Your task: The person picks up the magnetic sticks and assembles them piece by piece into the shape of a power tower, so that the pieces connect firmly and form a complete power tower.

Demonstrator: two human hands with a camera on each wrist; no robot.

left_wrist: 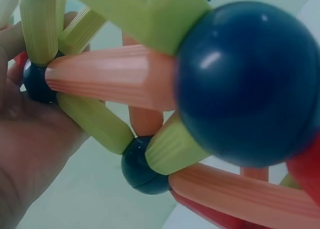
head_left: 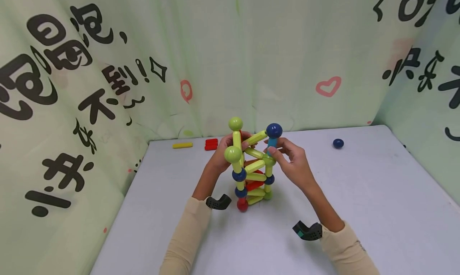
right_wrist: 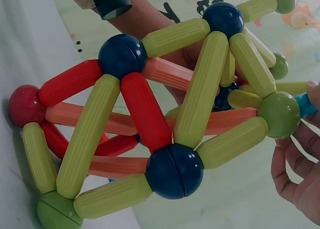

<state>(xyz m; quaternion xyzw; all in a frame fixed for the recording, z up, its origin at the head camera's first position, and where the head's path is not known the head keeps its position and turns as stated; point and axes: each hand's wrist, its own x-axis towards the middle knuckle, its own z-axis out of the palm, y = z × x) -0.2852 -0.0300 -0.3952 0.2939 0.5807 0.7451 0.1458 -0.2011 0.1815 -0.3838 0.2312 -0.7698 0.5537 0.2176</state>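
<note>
A tower of magnetic rods and balls (head_left: 255, 166) stands on the white table, mostly lime, with red and orange rods and dark blue balls. My left hand (head_left: 220, 157) grips its upper left side from behind; rods partly hide the fingers. In the left wrist view, that palm (left_wrist: 35, 144) lies beside a small dark blue ball (left_wrist: 41, 83). At the tower's upper right, my right hand (head_left: 296, 163) pinches a light blue rod (head_left: 272, 144) between thumb and fingers. A dark blue ball (head_left: 274, 130) tops this rod, and a lime ball (right_wrist: 279, 115) sits at its lower end.
Near the back edge of the table (head_left: 172, 211) lie a yellow rod (head_left: 182, 145) and some red pieces (head_left: 211, 143), left of the tower. A loose dark blue ball (head_left: 338, 143) rests at the back right. A printed curtain (head_left: 287, 67) hangs behind the table.
</note>
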